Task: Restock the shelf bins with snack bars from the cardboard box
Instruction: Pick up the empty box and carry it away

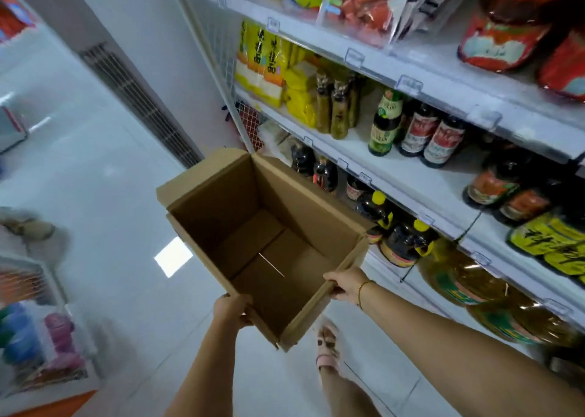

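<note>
I hold the open brown cardboard box point(221, 207), its bare bottom showing, above the pale tiled floor point(110, 195) just beside the white store shelves point(411, 176), my left hand point(232, 310) curled round its near rim and my right hand point(345, 285) gripping its right rim.

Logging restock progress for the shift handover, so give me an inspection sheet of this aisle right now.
Surface: glossy white tiled floor; box held above it.
Job's things: brown cardboard box, flaps open, empty; no snack bars seen.
Clutter: nothing seen.
Grippers: left hand grips box's near corner; right hand grips its right rim.
Cables: thin dark line across lower shelf front, unclear if cord.
Surroundings: white shelves with dark bottles and yellow packets.
</note>
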`<state>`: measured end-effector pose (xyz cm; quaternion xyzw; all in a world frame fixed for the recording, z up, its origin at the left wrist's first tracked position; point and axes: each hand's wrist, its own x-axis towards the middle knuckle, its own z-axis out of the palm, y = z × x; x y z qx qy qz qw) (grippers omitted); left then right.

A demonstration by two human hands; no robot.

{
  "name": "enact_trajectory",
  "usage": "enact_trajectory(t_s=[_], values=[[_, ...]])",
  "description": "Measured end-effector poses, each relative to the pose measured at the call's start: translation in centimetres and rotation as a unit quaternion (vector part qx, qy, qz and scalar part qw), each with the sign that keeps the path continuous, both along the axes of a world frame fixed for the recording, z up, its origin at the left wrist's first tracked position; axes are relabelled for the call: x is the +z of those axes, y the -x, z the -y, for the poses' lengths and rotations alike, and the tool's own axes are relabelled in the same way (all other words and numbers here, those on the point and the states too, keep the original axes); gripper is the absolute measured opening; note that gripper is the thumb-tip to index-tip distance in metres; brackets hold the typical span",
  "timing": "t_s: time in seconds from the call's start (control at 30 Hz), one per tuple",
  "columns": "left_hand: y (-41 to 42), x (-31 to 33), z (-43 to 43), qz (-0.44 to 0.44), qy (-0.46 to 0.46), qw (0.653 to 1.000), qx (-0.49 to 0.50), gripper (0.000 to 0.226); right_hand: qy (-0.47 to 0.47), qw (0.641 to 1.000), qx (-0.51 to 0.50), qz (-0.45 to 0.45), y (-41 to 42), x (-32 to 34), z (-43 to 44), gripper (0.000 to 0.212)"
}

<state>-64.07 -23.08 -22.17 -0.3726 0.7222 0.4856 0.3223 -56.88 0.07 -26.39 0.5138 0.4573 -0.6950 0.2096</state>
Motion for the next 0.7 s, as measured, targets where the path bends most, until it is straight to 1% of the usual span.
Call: enact_trajectory(t_s=[0.1,0.17,0.2,0.23,0.27,0.3,0.33,0.37,0.4,0.5,0.6,0.7], values=[[5.8,-2.6,0.1,0.013,0.005,1.0,0.012,0.017,0.003,0.999,0.045,0.018,5.8,-2.0,-0.4,0.034],[9.4,-4.8,0.4,0.02,-0.004,1.0,0.019,0.012,-0.001,0.994,0.104,0.029,9.2,-3.1,-0.7,0.042],[11.4,-5.8,0.5,0.018,-0.01,1.0,0.019,0.009,-0.015,0.99,0.135,0.028,10.9,-3.9,-1.0,0.037],[13.3,-6.9,0.7,0.017,-0.008,1.0,0.022,0.008,-0.029,0.985,0.167,0.031,12.4,-4.4,-1.4,0.024],[15.1,-8.1,0.9,0.019,0.0,0.999,0.028,0.008,-0.059,0.978,0.199,0.032,13.7,-5.1,-1.8,0.02],[16.9,-9.5,1.2,0.024,0.009,0.999,0.03,0.008,-0.101,0.965,0.239,0.034,15.1,-5.9,-2.5,0.034],[18.3,-11.0,1.5,0.033,0.016,0.999,0.028,0.009,-0.149,0.945,0.289,0.032,16.1,-6.6,-3.0,0.044],[19.3,-12.5,1.7,0.041,0.019,0.999,0.027,0.009,-0.198,0.923,0.329,0.024,17.0,-7.1,-3.5,0.047],[20.5,-13.8,1.9,0.05,0.022,0.998,0.023,0.01,-0.236,0.907,0.349,0.019,18.0,-7.7,-3.9,0.044],[24.1,-18.4,2.2,0.067,0.034,0.997,0.009,0.01,-0.3,0.892,0.338,0.026,20.1,-9.0,-4.5,0.021],[27.9,-22.9,2.6,0.079,0.03,0.996,-0.001,0.01,-0.326,0.892,0.312,0.031,21.3,-11.6,-4.0,0.023],[30.9,-27.7,3.0,0.078,0.007,0.997,-0.007,0.012,-0.323,0.906,0.273,0.019,22.5,-15.1,-2.7,0.014]])
